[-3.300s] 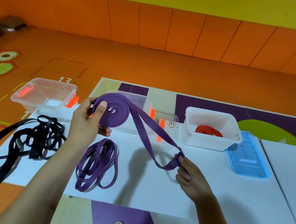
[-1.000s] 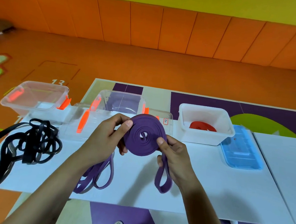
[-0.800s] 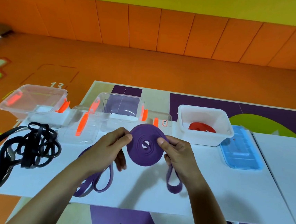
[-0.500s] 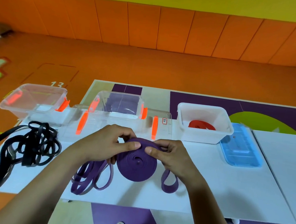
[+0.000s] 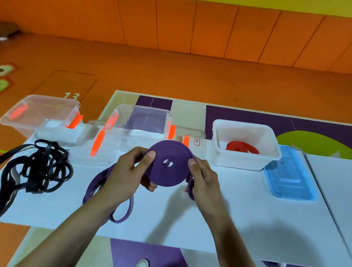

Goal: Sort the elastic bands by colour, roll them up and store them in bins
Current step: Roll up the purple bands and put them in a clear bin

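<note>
Both hands hold a rolled purple band (image 5: pixel 169 164) upright above the middle of the bench (image 5: pixel 249 215), clear of its surface. The grip of the left hand (image 5: pixel 128 176) pinches the roll's left rim between thumb and fingers. The grip of the right hand (image 5: pixel 205 179) is curled round the right rim, a short loose end hanging beneath it. More purple bands (image 5: pixel 99 185) lie loose under the left wrist. A tangle of black bands (image 5: pixel 41 163) sprawls over the left edge. At the far edge a white bin (image 5: pixel 239 161) holds a red roll (image 5: pixel 242 148).

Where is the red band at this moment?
In the head view the red band lies inside the white bin, at the right, beside the blue lid.
</note>
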`<move>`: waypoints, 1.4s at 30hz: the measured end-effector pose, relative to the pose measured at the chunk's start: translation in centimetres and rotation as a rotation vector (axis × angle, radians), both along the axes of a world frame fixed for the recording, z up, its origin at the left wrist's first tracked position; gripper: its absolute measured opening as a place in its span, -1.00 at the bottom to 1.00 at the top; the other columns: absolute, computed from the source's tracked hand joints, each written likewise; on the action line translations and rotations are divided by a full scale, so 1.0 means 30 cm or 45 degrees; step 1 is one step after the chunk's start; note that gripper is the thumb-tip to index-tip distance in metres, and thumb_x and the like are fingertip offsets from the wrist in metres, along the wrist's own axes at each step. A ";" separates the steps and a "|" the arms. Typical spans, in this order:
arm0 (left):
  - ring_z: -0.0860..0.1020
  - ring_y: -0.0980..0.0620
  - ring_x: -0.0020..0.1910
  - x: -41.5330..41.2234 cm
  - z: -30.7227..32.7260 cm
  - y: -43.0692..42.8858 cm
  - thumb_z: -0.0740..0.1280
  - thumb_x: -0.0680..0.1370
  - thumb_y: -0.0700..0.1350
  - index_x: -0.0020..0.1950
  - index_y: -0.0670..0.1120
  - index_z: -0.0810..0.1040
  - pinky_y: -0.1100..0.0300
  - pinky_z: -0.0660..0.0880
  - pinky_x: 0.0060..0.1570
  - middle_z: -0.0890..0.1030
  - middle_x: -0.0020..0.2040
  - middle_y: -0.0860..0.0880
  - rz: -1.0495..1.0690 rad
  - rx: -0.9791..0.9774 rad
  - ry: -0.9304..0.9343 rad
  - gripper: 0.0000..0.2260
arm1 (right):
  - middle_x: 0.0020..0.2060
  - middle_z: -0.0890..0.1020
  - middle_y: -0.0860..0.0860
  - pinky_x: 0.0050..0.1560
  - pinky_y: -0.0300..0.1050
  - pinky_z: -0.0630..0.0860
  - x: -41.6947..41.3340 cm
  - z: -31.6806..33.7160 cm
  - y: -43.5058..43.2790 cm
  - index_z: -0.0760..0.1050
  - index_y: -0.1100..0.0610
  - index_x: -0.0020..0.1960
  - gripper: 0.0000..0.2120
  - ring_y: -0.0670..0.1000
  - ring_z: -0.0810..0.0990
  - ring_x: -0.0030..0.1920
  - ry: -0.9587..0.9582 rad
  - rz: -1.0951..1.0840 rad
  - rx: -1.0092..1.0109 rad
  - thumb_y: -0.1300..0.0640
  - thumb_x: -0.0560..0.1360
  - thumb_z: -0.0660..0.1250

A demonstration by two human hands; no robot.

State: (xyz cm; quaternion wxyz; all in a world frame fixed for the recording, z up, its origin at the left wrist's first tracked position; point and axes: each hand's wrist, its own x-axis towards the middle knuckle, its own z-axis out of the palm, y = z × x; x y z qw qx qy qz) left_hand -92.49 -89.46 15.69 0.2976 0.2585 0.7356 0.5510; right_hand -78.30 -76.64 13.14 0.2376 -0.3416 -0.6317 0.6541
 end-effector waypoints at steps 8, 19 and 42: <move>0.61 -0.24 -0.41 0.039 -0.083 -0.005 0.22 0.69 0.02 0.05 -0.19 0.54 0.05 0.59 -0.31 0.64 -0.33 -0.32 0.236 -0.027 -0.141 -0.72 | -0.13 0.62 -0.10 -0.24 -0.32 0.50 -0.054 -0.100 -0.032 0.52 -0.07 0.31 -0.75 -0.16 0.55 -0.29 0.136 -0.148 -0.092 0.14 0.69 0.22; 0.69 -0.22 -0.33 -0.181 -0.184 0.000 0.15 0.73 0.00 0.12 -0.18 0.50 0.04 0.63 -0.17 0.70 -0.29 -0.26 0.341 -0.151 -0.295 -0.73 | 0.08 0.63 -0.31 0.08 -0.37 0.51 -0.309 -0.178 -0.053 0.58 -0.23 0.15 -0.77 -0.20 0.61 0.13 -0.039 -0.141 0.053 0.09 0.62 0.34; 0.60 -0.12 -0.25 -0.999 -0.447 0.352 0.11 0.69 -0.25 0.21 -0.17 0.38 0.06 0.58 -0.28 0.60 -0.07 -0.13 0.033 -0.412 -0.355 -0.87 | -0.21 0.59 -0.03 -0.17 -0.10 0.37 -1.096 -0.399 0.282 0.56 0.13 0.07 -0.71 0.06 0.53 -0.17 -0.747 -0.151 0.065 -0.02 0.48 0.25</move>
